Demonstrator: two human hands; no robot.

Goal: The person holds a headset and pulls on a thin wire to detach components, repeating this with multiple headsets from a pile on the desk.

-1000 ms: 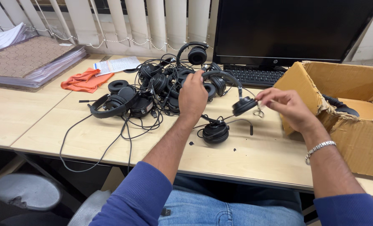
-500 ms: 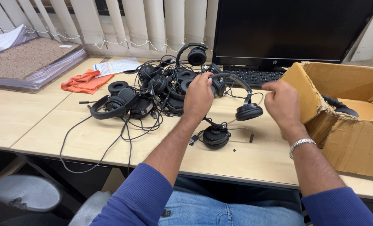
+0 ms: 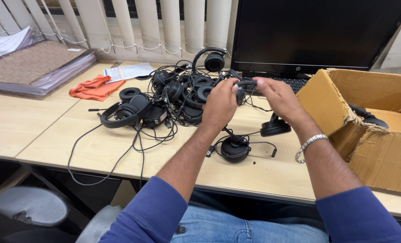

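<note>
Fingers (image 3: 233, 89) pinching curved black headset (image 3: 272, 128), tangled cables (image 3: 119, 153)

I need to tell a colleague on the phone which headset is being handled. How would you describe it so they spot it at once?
Start at the black monitor, then look just below its lower left corner, where the left hand and right hand meet above the table. They grip the headband of one black headset. Unlike the tangled pile of headsets to the left, it is lifted, with its earcups dangling towards the table.
</note>
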